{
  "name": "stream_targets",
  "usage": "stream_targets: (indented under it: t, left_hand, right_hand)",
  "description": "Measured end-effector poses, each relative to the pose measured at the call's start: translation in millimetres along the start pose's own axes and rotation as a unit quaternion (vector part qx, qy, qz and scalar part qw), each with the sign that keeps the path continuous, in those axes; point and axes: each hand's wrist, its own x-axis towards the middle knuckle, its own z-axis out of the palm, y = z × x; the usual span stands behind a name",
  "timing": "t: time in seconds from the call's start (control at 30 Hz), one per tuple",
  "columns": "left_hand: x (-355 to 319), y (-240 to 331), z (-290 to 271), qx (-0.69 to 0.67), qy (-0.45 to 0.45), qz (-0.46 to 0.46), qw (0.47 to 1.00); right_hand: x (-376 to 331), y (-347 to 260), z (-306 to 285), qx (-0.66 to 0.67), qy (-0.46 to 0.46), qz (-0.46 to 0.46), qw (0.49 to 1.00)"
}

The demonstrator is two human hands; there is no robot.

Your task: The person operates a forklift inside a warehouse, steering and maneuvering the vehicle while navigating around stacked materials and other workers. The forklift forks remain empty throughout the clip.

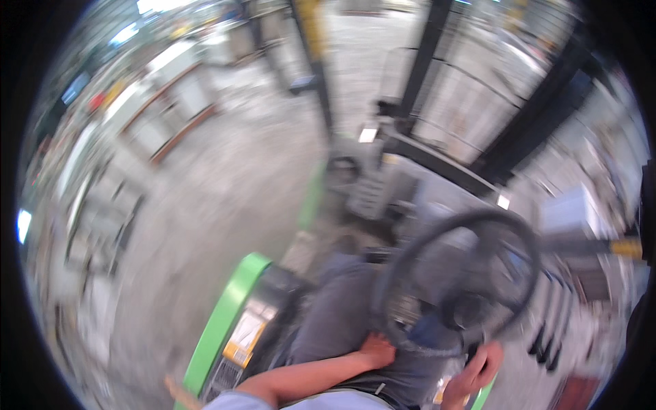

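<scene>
Sitting at the lower right of the view, the steering wheel (459,279) is a thin black ring with dark spokes and a round hub, much blurred. The left hand (377,350) touches its rim at 7 o'clock; its grip looks curled, but I cannot tell if it closes. The right hand (478,372) is near 5 o'clock, grip unclear. A green frame bar (225,321) lies at 9 o'clock of the wheel, above the grey floor (225,184).
</scene>
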Motion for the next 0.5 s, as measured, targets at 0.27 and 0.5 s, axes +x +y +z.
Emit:
stream_targets:
  t: [0.27, 0.5]
  left_hand:
    - [-64, 48, 50, -0.006, 0.019, 0.001, 1.000]
    - [-56, 78, 167, 0.011, 0.013, -0.030, 0.999]
  right_hand:
    - [-10, -174, 41, -0.050, -0.249, -0.253, 0.933]
    - [31, -147, 21, -0.076, -0.166, -0.220, 0.958]
